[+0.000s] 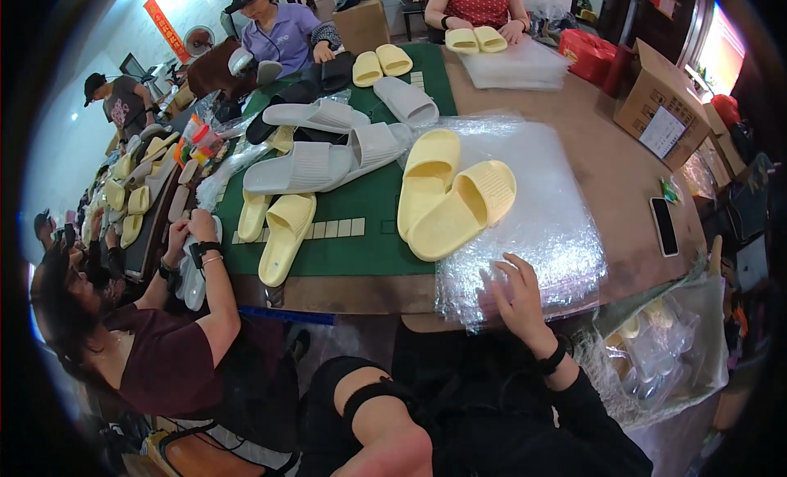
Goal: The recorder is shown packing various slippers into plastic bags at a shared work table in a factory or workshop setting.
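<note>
My right hand (520,305), with a dark band at its wrist, is over the near edge of a stack of clear plastic bags (549,198). Its fingers are apart and hold nothing; whether the fingertips touch the plastic, I cannot tell. Just beyond them, a pale yellow slide sandal (463,215) overlaps its mate (426,170), partly on the bags. My left hand does not show; bare skin crossed by a black strap appears at the lower middle.
Grey slides (299,167) and more yellow slides (287,235) lie on a green mat (352,260). Co-workers sit at the left and far sides, handling slides. A phone (663,227), a cardboard box (662,108) and an open sack of bagged slides (709,346) are at right.
</note>
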`<state>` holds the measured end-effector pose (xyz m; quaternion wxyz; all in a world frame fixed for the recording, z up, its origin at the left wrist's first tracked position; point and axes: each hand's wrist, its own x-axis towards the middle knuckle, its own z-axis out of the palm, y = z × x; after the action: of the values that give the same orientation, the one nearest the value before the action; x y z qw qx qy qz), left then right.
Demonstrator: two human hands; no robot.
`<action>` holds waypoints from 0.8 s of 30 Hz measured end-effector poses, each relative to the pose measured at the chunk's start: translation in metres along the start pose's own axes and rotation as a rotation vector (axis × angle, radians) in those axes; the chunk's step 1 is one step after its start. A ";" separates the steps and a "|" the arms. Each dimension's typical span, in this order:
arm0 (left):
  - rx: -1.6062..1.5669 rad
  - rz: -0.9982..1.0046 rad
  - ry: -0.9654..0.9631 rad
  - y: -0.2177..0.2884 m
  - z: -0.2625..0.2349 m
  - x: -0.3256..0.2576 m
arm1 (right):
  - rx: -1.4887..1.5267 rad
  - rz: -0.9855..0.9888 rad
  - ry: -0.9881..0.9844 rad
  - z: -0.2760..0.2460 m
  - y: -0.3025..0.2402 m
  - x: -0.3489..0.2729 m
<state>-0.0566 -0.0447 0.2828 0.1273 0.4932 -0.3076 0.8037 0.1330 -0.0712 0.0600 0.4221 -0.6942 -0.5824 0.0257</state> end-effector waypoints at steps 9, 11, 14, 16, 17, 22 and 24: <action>0.020 -0.192 0.112 0.035 -0.002 0.005 | -0.093 -0.028 -0.013 0.028 0.025 -0.014; -0.036 -0.218 0.116 0.032 0.002 0.008 | -0.163 -0.053 0.003 0.028 0.022 -0.016; -0.054 -0.162 0.189 0.029 0.010 0.010 | -0.202 -0.090 0.011 0.031 0.026 -0.020; -0.097 -0.219 0.210 0.035 0.012 0.011 | -0.248 -0.067 -0.007 0.027 0.023 -0.019; -0.082 -0.219 0.212 0.035 0.013 0.012 | -0.234 -0.082 -0.012 0.030 0.023 -0.019; -0.022 -0.217 0.240 0.032 0.022 0.010 | -0.257 -0.074 -0.010 0.034 0.025 -0.018; -0.015 -0.246 0.214 0.038 0.018 0.014 | -0.249 -0.084 -0.005 0.036 0.024 -0.018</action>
<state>-0.0698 -0.0868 0.2865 0.2606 0.4378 -0.2356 0.8276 0.1275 -0.0652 0.0140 0.3321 -0.7161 -0.6108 -0.0628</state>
